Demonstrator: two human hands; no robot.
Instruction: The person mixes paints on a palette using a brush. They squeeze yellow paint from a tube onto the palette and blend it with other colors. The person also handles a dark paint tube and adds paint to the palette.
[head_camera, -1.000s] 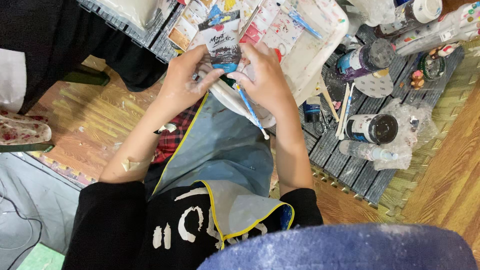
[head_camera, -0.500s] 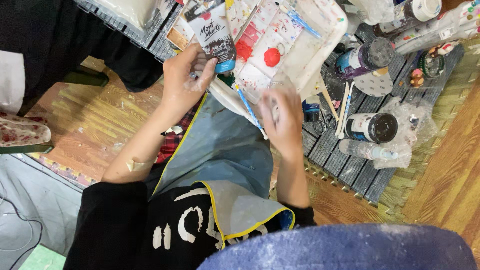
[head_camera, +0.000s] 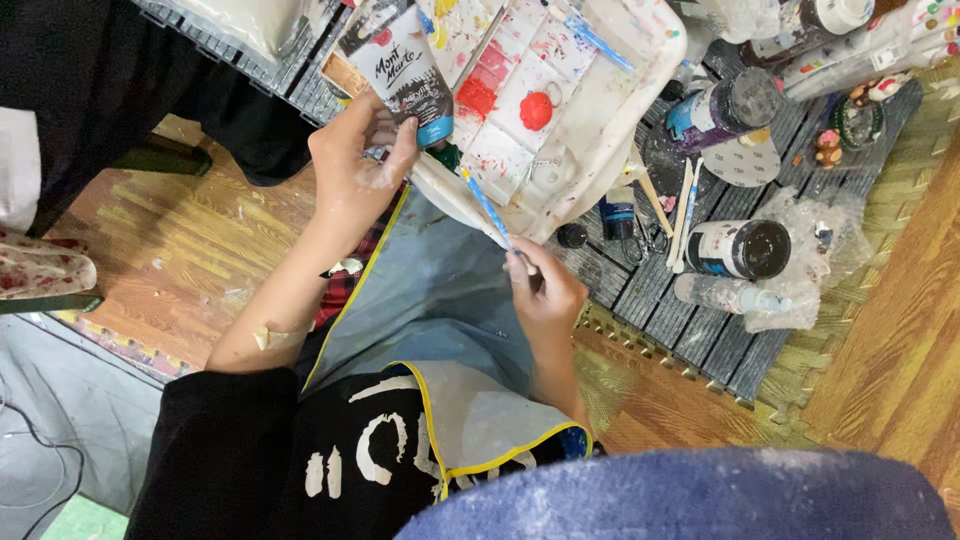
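My left hand (head_camera: 355, 165) grips a large paint tube (head_camera: 400, 72) with a dark label and a blue cap end, held up beside the white paint palette (head_camera: 620, 95). My right hand (head_camera: 545, 290) is lower, over my lap, and pinches a thin blue-handled paintbrush (head_camera: 487, 208) whose tip points up toward the palette's near edge. The palette carries red paint blobs in its wells. A blue-grey apron with yellow trim (head_camera: 440, 300) covers my lap beneath both hands.
A dark slatted mat (head_camera: 700, 310) to the right holds several paint jars (head_camera: 738, 248), a small blue bottle (head_camera: 619, 212), loose brushes (head_camera: 685, 215) and crumpled plastic wrap (head_camera: 810, 240). Wooden floor lies on the left. A dark-clothed person sits at the upper left.
My hands have come apart. The left lifted the paint tube up and left; the right dropped down toward my lap with the paintbrush, uncovering the palette's red wells.
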